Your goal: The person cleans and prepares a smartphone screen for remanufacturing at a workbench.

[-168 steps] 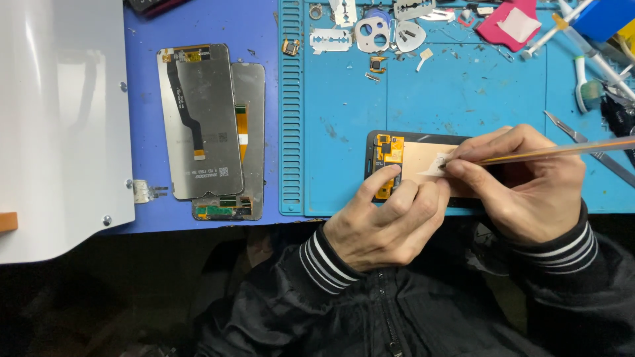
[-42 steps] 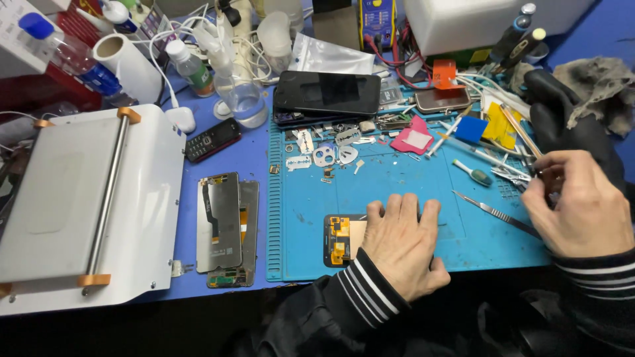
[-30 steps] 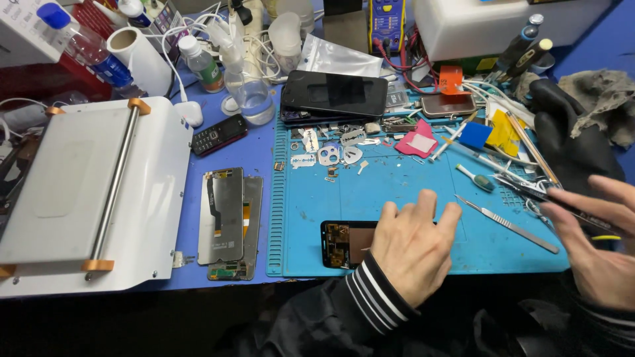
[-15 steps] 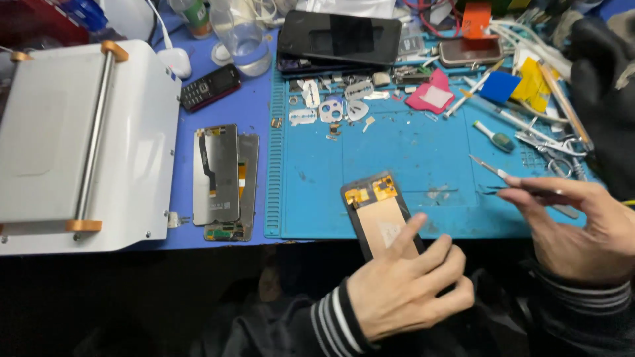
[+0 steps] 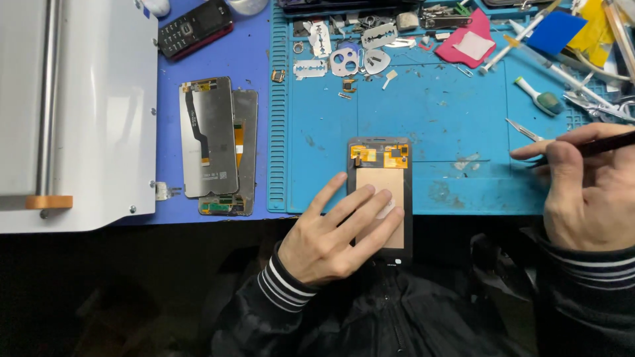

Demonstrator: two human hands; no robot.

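A: We've got the phone screen assembly (image 5: 381,192) face down at the blue mat's (image 5: 430,132) near edge, left hand (image 5: 334,231) flat on it, fingers spread.

B: Yep, and our right hand (image 5: 585,192) is pinching a thin tool (image 5: 595,144). Looks thin, brittle glass, so we'd grab the edges.

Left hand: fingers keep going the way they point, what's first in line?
The left hand points up-right along the phone screen assembly; its orange flex area comes first, then bare blue mat. Height unclear.
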